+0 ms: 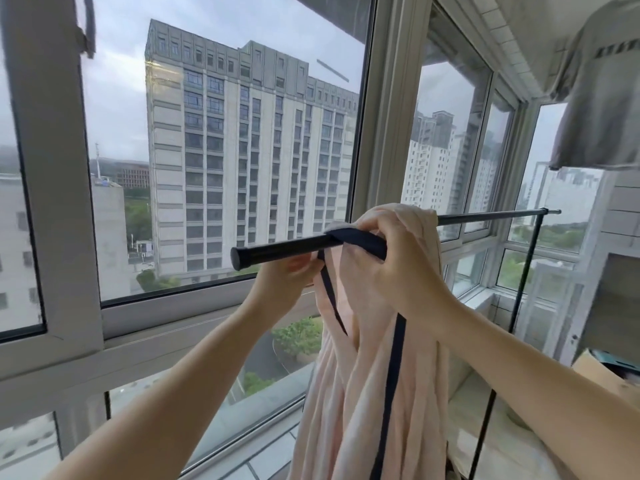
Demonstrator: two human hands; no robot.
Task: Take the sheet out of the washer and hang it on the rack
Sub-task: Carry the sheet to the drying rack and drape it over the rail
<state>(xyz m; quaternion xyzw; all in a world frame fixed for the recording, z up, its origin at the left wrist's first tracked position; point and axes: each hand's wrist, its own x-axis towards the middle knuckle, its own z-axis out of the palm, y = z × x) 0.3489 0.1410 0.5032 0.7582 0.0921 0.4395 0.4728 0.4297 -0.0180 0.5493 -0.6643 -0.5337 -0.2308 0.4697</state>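
Observation:
A pale pink sheet (363, 393) with a dark navy border hangs in long folds from the black bar of the rack (277, 251), draped over it near the bar's left end. My right hand (391, 258) grips the bunched top of the sheet and its navy edge right on the bar. Just below the bar, my left hand (287, 275) pinches the sheet's left edge beside a hanging navy strip. The washer is out of view.
Large windows (221, 150) stand just beyond the rack. The bar runs right to a thin black upright (519, 289). A grey T-shirt (602, 84) hangs high at the right. A cardboard box (602, 372) sits low at the right edge.

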